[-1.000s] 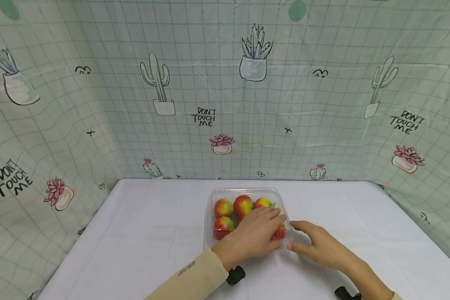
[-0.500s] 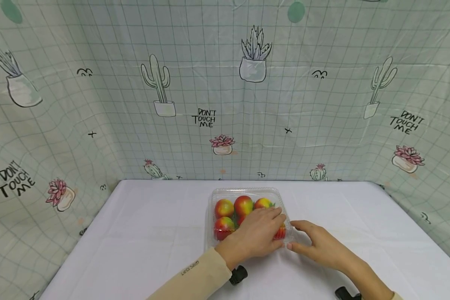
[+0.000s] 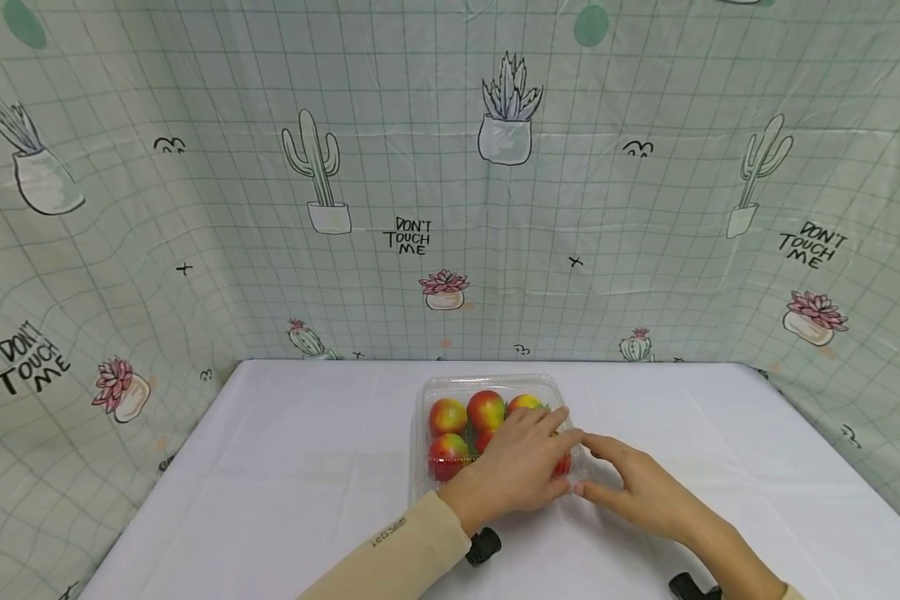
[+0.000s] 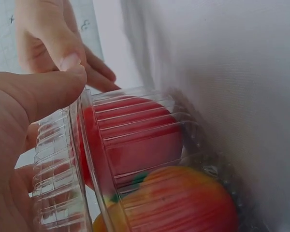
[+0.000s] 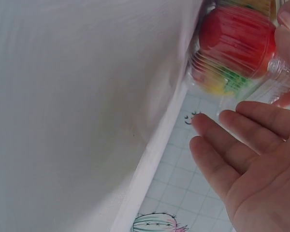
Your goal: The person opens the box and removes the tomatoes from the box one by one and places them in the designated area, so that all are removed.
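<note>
A clear hinged plastic fruit box (image 3: pixel 426 388) sits on the white table, holding several red-and-yellow fruits (image 3: pixel 447 416), some with green leaves. My left hand (image 3: pixel 513 462) lies over the right part of its lid and grips it, with the thumb at the front rim; it hides some of the fruit. At the box's right front corner is my right hand (image 3: pixel 637 492), thumb and index tips at the rim. In the right wrist view the other fingers of the right hand (image 5: pixel 261 159) are straight and apart from the box. Both thumbs meet near the rim in the left wrist view.
The white tablecloth (image 3: pixel 300 467) stretches on both sides of the box. Behind and beside the table hangs a checked curtain (image 3: pixel 390 125) printed with cacti and potted plants. Black wrist mounts (image 3: pixel 484 546) are worn near both hands.
My left hand has shifted slightly right and away from me on the lid. The right hand's index finger has risen a little and closed in on the box's corner. The box stays nearly still.
</note>
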Tool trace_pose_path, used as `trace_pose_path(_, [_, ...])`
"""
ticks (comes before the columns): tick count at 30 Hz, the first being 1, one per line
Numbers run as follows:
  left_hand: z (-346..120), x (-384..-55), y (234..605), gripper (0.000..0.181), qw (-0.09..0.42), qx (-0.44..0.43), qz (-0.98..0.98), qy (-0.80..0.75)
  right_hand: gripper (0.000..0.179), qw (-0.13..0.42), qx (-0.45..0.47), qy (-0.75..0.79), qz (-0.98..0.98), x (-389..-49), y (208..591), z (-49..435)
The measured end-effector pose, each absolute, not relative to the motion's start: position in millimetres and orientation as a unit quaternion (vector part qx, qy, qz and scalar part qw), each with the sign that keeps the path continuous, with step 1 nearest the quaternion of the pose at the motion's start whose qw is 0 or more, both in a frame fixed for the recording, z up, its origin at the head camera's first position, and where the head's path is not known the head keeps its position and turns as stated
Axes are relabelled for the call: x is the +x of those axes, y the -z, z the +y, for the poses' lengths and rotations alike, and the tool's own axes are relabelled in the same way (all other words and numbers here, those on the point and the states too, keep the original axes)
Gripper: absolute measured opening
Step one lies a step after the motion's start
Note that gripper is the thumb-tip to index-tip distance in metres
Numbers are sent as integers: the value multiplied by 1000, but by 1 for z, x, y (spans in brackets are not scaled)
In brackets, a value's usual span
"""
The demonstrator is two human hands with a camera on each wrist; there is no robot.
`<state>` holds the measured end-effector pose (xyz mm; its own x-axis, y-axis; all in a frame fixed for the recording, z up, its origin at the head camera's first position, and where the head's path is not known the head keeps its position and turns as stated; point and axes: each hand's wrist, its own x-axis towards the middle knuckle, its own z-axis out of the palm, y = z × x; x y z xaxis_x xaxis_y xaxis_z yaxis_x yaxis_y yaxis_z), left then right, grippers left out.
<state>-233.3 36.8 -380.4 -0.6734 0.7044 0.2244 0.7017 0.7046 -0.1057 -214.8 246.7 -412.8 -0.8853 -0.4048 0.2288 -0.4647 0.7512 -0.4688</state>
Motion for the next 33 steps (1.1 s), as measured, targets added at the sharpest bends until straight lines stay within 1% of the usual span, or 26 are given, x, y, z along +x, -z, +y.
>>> trace_pose_path(3, [38,-234,381,58,121,-385,-915,5,74,58,237,-265,-933,-215,413,247])
trace_pose_path(9, [39,-234,378,58,87,-377,-922,29,73,58,240,-266,-932,-215,412,247])
trace_pose_path(17, [39,-233,376,56,67,-369,-926,40,71,42,237,-279,-930,-216,412,248])
trace_pose_path(23, [39,-233,375,52,65,-373,-924,40,70,35,241,-285,-927,-216,411,249])
trace_pose_path(33, [40,-234,376,47,86,-402,-912,19,67,42,244,-287,-925,-215,410,250])
